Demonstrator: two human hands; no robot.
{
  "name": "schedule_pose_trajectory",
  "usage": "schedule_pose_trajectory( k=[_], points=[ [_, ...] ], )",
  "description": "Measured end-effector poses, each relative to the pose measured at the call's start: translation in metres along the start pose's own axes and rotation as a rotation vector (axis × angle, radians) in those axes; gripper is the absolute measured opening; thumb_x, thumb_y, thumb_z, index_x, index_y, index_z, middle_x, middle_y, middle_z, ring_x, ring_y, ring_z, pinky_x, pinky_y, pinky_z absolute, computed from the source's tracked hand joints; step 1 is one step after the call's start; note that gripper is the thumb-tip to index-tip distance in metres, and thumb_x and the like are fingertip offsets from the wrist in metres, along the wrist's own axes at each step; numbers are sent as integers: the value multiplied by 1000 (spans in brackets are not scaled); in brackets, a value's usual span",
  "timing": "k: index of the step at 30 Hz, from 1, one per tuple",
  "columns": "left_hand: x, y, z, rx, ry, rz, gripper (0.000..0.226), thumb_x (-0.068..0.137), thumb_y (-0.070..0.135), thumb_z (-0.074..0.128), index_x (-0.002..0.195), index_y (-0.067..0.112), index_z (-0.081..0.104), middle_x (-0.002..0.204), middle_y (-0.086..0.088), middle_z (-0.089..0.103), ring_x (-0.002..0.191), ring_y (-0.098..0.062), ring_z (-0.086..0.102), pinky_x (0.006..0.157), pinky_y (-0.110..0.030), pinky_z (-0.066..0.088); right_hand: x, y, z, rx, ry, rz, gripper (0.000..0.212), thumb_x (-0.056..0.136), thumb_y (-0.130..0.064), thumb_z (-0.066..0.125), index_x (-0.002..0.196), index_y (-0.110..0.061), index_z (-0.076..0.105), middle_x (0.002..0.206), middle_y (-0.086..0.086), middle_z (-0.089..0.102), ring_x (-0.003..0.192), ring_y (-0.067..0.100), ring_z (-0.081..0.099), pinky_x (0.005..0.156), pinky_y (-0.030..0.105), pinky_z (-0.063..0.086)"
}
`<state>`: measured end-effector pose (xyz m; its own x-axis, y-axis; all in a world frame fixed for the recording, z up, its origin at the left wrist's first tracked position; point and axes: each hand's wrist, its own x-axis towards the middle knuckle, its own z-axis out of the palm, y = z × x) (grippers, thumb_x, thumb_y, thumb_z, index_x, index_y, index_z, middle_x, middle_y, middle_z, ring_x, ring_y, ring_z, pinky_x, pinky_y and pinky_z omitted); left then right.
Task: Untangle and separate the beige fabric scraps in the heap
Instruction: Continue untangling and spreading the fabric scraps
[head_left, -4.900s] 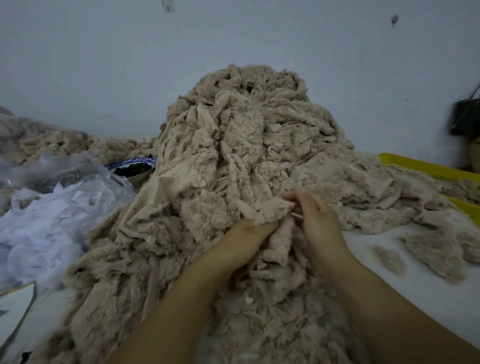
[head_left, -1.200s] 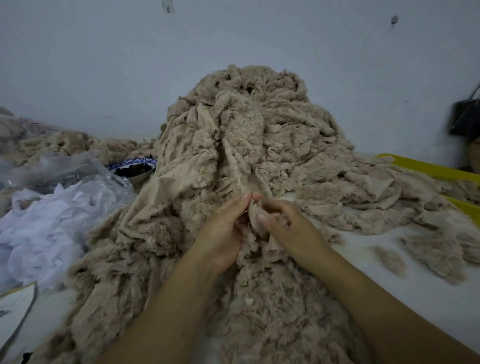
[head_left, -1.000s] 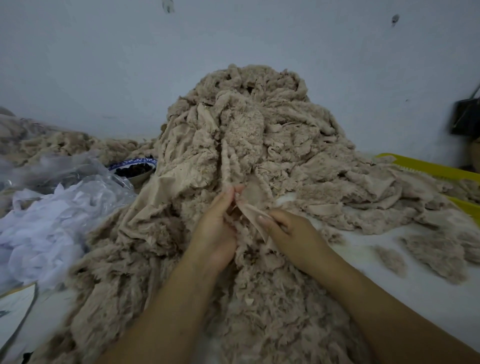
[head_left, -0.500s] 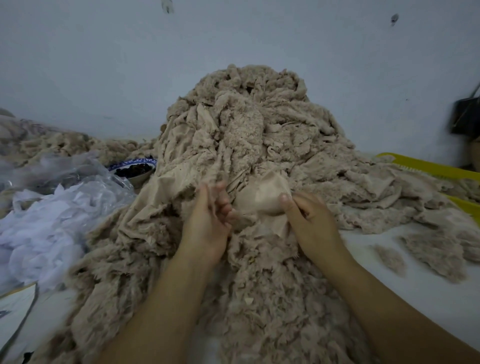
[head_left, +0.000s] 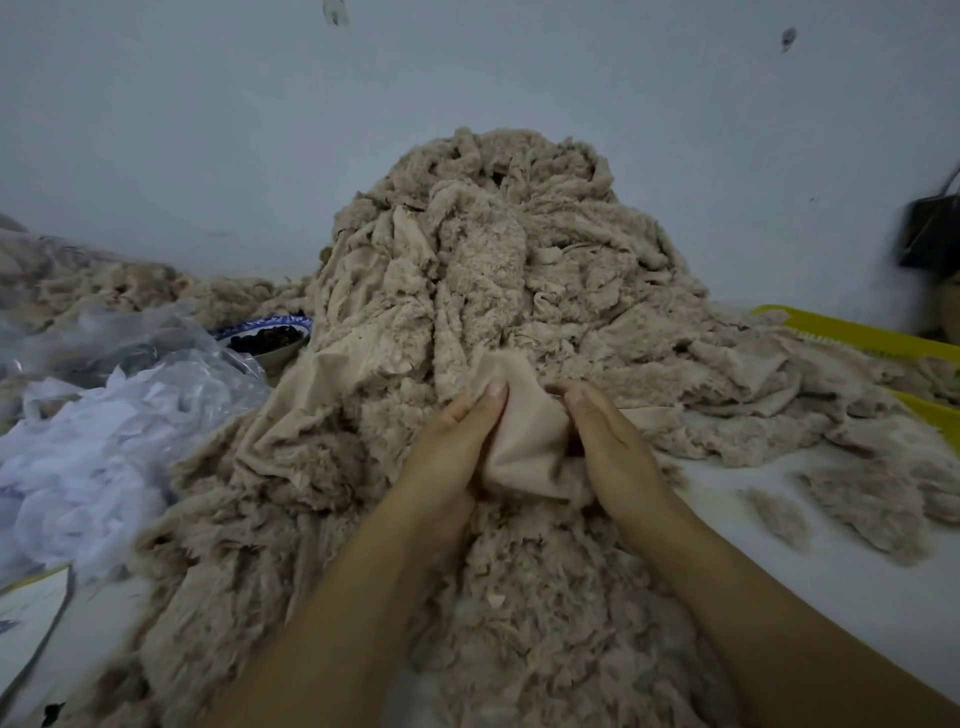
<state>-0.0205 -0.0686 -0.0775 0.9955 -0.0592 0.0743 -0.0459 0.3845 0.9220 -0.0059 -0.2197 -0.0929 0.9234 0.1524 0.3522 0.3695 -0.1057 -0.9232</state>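
Observation:
A tall heap of beige fabric scraps (head_left: 498, 270) rises against the wall and spreads toward me. At its front, both hands hold one smooth beige scrap (head_left: 527, 441) between them, its plain side facing me. My left hand (head_left: 452, 447) grips the scrap's left edge with the thumb on top. My right hand (head_left: 608, 447) grips the right edge, thumb on the cloth. The scrap's top still touches the fluffy pile above it. Fingers under the cloth are hidden.
A clear plastic bag of white scraps (head_left: 88, 441) lies at left, with a blue-rimmed bowl (head_left: 267, 338) behind it. A yellow crate (head_left: 872, 340) sits at right. Loose beige tufts (head_left: 872, 499) lie on the white table (head_left: 831, 582). A dark object (head_left: 932, 234) hangs on the wall.
Both hands dropped slightly toward me and drew the smooth scrap out wider between them; earlier they pinched a narrow folded strip higher in the heap.

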Motion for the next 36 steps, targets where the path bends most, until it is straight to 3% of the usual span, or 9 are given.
schedule_pose_trajectory(
  k=[7,13,19,22,26,28,31,33,36],
  points=[
    [4,-10,-2,436,97,210,21,94,48,53,91,47,74,95,13,76,90,-5,72,78,-24,57,2,1,3,13,-168,17,17,83,-59,52,87,-51,67,82,-25,69,73,-6,65,61,8,47],
    [14,-13,-11,557,242,251,28,100,47,52,105,23,68,86,11,70,78,1,64,67,-16,47,6,12,-3,-111,-105,8,35,99,-51,49,71,-31,56,57,-13,47,49,5,42,49,20,36],
    [13,-11,-10,560,267,264,27,101,43,52,95,21,67,87,1,69,77,-7,63,68,-24,49,4,12,-2,23,-146,112,68,74,-90,37,105,-39,70,98,-19,71,92,-3,65,86,24,50],
    [9,-12,-8,591,230,278,24,101,31,52,80,23,63,66,6,63,56,0,54,51,-16,44,1,10,3,-55,-201,44,52,82,-78,52,84,-27,61,69,-12,56,62,4,52,59,19,43],
    [12,-9,-8,527,266,264,24,102,31,52,102,11,65,76,-6,60,69,-11,53,67,-35,45,4,10,-1,-82,-19,18,59,84,-71,44,82,-13,53,68,-1,47,61,10,45,58,29,35],
    [13,-6,-7,431,299,196,29,102,39,53,125,27,66,101,1,71,94,-13,64,86,-39,54,6,11,-6,-31,67,75,55,88,-70,44,83,-18,62,69,0,55,61,12,52,57,25,40],
    [12,-1,-12,316,311,146,22,101,41,54,87,45,71,78,15,73,84,-17,68,73,-36,56,14,13,-14,47,162,153,39,93,-66,46,75,-38,68,71,-11,68,74,10,66,72,27,53],
    [11,0,-13,220,285,85,15,100,39,57,98,30,67,88,5,76,88,-24,71,77,-41,57,16,14,-18,34,198,172,39,91,-67,45,68,-43,65,73,-19,67,76,-2,63,78,34,51],
    [9,1,-10,-9,236,-28,28,100,36,55,116,17,67,110,-11,75,98,-31,71,74,-43,60,14,11,-16,-26,266,154,53,99,-57,42,49,-41,50,45,-20,43,43,-4,40,55,25,33]
  ],
)
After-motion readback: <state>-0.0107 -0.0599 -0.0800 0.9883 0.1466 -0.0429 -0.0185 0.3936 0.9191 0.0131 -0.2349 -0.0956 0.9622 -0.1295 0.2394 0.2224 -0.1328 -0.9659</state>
